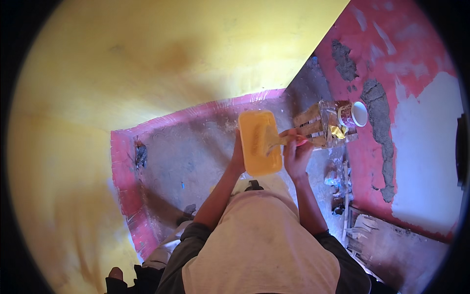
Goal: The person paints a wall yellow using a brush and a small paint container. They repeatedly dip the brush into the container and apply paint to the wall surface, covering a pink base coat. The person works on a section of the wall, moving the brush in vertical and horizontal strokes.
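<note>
A shallow rectangular tub of yellow paint is held in front of my body, my left hand gripping its left side. My right hand grips the handle of a paintbrush, a pink-red part showing at the fingers. The brush's bristles lie over the paint, touching it or just above; which of the two I cannot tell. Beyond the tub, a yellow painted wall meets a pink band along its foot.
A wooden crate or stool on the right bears a paint bucket and crumpled gold foil. A pink wall with grey patches stands farther right. Litter and a worn board lie along it. Part of another person shows at the lower left.
</note>
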The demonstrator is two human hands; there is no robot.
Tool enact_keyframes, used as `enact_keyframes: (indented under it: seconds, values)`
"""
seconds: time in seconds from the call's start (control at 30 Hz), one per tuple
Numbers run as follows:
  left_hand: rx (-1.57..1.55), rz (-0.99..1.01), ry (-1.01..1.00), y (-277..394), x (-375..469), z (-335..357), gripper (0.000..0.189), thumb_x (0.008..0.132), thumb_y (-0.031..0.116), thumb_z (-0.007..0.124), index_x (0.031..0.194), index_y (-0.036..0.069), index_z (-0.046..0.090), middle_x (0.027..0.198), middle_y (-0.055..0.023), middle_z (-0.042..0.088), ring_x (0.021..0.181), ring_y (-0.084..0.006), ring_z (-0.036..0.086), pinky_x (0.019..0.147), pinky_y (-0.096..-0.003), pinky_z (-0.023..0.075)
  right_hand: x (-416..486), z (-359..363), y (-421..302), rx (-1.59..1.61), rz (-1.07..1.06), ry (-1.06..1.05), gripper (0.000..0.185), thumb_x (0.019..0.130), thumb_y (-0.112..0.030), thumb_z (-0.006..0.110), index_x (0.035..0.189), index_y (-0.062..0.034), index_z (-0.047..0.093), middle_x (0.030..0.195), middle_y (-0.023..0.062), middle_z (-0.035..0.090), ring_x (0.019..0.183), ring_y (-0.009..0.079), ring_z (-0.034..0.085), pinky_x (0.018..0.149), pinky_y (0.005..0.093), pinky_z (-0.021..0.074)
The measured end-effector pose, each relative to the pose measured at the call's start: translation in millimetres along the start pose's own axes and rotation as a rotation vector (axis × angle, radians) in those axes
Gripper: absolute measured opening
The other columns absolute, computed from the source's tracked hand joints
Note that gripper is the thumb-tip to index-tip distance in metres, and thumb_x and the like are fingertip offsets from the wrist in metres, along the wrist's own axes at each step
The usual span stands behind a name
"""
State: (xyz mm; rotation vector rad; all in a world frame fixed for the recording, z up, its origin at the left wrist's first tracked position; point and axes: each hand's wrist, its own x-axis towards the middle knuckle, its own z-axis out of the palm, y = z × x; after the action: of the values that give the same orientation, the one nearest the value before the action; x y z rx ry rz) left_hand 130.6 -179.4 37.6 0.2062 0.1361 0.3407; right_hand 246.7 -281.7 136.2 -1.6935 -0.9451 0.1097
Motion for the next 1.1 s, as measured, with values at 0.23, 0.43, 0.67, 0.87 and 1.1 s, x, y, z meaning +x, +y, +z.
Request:
enact_keyframes:
  seconds: [0.23, 0.43, 0.67, 0.87, 1.1]
  values:
    - [0.043, 0.041, 0.157, -4.7, -6.0, -20.5, 0.081, 0.095, 0.074, 0.024, 0.145, 0.013, 0.042, 0.134, -0.0089, 0.055, 0.118, -0.0257, 0.058, 0.100, -0.0430, 0.0501, 1.8, 20.1, 1.7, -0.095, 0.006, -0.155, 0.026, 0.098, -0.008, 0.052, 0.077, 0.0046, 0.058, 0.069, 0.0147, 0.058, 0.053, 0.0278, 0.058, 0.051, 0.0367, 0.0425]
    - [0.085, 0.068, 0.167, -2.6, -10.1, -24.3, 0.077, 0.097, 0.071, 0.023, 0.144, 0.013, 0.042, 0.133, -0.0097, 0.056, 0.118, -0.0270, 0.059, 0.100, -0.0439, 0.0505, -4.1, 16.2, 3.8, -0.076, 0.043, -0.221, 0.024, 0.098, -0.008, 0.055, 0.079, 0.0043, 0.062, 0.071, 0.0146, 0.061, 0.052, 0.0271, 0.060, 0.050, 0.0359, 0.0441]
    - [0.040, 0.009, 0.157, -1.3, -9.5, -28.7, 0.079, 0.097, 0.072, 0.020, 0.145, 0.013, 0.042, 0.134, -0.0101, 0.055, 0.118, -0.0282, 0.059, 0.100, -0.0454, 0.0504, -9.9, 8.3, -3.3, 0.048, 0.140, -0.142, 0.026, 0.099, -0.011, 0.054, 0.084, 0.0039, 0.068, 0.071, 0.0106, 0.064, 0.055, 0.0176, 0.062, 0.051, 0.0312, 0.0453]
    - [0.054, 0.001, 0.141, -1.2, -7.0, -27.2, 0.081, 0.096, 0.073, 0.022, 0.146, 0.013, 0.041, 0.135, -0.0104, 0.055, 0.119, -0.0272, 0.058, 0.099, -0.0452, 0.0506, -15.1, 6.8, 11.8, 0.167, 0.184, -0.075, 0.031, 0.103, -0.024, 0.053, 0.087, 0.0001, 0.065, 0.069, 0.0037, 0.061, 0.053, 0.0078, 0.054, 0.048, 0.0227, 0.0408]
    - [0.145, 0.025, 0.154, 19.2, -2.9, -17.0, 0.077, 0.099, 0.068, 0.022, 0.146, 0.009, 0.042, 0.134, -0.0118, 0.056, 0.117, -0.0269, 0.059, 0.101, -0.0453, 0.0497, -6.1, -9.1, 16.8, 0.381, 0.389, -0.117, 0.027, 0.102, -0.022, 0.055, 0.090, 0.0007, 0.065, 0.071, 0.0052, 0.064, 0.056, 0.0088, 0.058, 0.050, 0.0233, 0.0438]
